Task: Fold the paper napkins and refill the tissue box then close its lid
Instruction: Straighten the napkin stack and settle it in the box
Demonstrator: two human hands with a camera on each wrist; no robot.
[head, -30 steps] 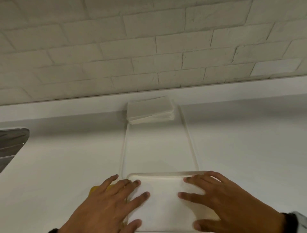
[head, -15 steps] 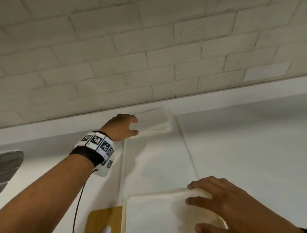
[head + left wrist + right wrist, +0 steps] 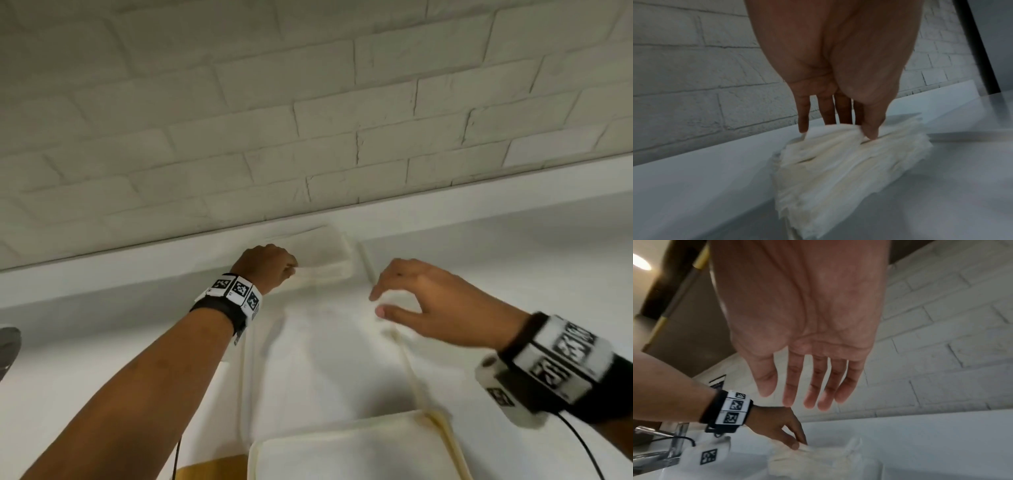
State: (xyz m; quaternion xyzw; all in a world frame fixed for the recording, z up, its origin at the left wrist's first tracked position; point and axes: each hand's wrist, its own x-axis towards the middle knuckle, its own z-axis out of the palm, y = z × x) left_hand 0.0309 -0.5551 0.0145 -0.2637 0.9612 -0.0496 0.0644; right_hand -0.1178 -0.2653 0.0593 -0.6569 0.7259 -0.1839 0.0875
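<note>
Left arm extended forward, marker band at the wrist. Left hand palm down, thumb and fingers pinching the napkin stack at its near edge. Right arm raised, also banded. Right hand in the air, fingers straight and slightly spread, holding nothing.

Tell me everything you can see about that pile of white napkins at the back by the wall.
The napkin stack is a thick pile of thin, soft-looking white paper sheets with ragged, slightly uneven edges. It lies flat on the white counter, close to the ledge under the brick wall. The left hand pinches its near corner, thumb on top, lifting the upper sheets a little. The right hand hovers nearby, not touching it.
</note>
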